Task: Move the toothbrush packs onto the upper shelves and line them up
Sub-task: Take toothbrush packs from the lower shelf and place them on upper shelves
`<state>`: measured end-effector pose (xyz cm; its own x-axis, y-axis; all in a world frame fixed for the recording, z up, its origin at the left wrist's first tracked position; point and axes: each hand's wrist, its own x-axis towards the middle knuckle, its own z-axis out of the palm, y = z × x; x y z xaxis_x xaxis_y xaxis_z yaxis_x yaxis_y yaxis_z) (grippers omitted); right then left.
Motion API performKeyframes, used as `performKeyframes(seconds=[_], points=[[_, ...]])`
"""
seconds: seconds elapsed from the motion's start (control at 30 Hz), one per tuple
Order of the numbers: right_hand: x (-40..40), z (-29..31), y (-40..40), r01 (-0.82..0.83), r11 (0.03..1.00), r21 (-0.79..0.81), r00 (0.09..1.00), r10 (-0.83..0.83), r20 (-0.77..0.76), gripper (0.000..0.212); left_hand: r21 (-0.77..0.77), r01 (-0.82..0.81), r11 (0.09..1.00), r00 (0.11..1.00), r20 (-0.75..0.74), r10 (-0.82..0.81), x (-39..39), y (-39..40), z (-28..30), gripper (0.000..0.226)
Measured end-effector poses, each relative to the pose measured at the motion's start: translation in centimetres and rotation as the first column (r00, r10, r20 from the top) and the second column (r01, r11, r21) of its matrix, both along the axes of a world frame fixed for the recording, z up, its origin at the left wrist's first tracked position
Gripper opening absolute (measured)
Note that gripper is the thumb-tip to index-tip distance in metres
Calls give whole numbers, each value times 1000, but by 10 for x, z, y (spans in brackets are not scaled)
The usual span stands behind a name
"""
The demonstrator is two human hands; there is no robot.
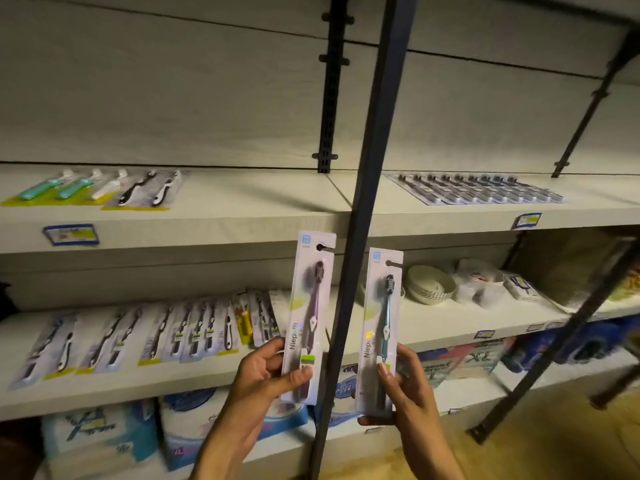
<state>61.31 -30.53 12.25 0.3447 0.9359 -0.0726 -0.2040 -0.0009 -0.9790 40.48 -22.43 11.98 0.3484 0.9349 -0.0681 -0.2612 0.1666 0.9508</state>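
Between the two shelf bays, I see my left hand (266,372) pinching a purple toothbrush pack (309,317) and my right hand (403,386) gripping a blue toothbrush pack (379,327), both upright before the middle shelf (173,386). Each card reads "Niep…", the rest hidden by glare. Blue price tags (71,234) on the upper shelf (242,202) are too blurred to read.
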Motion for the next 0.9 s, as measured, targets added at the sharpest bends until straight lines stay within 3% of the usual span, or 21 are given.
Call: performKeyframes(seconds=[0.1,0.23,0.4,0.57,0.9], points=[[36,6,3,42,999,31,999,-42,19,32,16,37,999,999,-28,-36,34,3,9,53],[103,13,12,78,995,62,997,-79,22,28,75,35,997,999,-31,-33,101,12,22,59],[179,24,33,63,992,107,998,-65,9,30,120,-50,991,998,-25,54,180,26,37,50],[255,40,58,8,989,145,1000,-10,15,28,165,-156,974,987,-12,160,249,41,51,56],[341,72,104,-118,963,242,992,104,72,33,215,-336,917,940,10,342,325,60,81,52]])
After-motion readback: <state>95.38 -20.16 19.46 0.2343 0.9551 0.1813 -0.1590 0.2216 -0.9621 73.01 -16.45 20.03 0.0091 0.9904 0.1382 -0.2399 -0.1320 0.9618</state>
